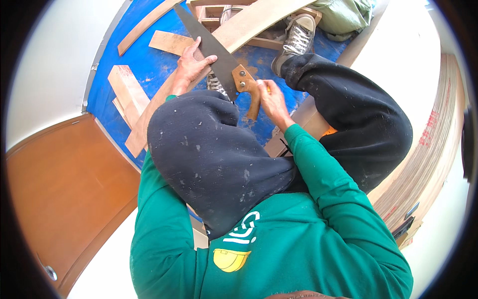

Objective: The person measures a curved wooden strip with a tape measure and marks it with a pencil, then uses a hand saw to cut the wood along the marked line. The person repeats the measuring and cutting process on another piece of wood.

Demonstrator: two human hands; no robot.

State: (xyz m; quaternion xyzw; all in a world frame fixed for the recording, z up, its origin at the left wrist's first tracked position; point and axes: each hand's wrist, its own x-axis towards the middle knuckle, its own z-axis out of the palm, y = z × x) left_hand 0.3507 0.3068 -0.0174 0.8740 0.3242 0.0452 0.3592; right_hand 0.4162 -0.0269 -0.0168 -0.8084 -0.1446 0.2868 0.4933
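Note:
A handsaw (215, 54) with a dark blade and a wooden handle lies slantwise across a long plank (162, 106). My left hand (188, 67) rests over the plank and holds the blade, thumb on its face and another fingertip at its left edge; the remaining fingers are partly hidden. Beside the saw's handle, my right hand (273, 102) is closed in a pinch on a small yellow thing (269, 90), mostly hidden by the fingers. The plank runs from beside my left knee up toward the far right.
Wood offcuts (128, 92) and a short board (171, 43) lie on the blue sheet (167, 20). A wooden frame (211, 12) and a green cloth bag (343, 17) stand at the far side. Stacked boards (433, 134) rise at the right, a brown door (74, 194) at the left.

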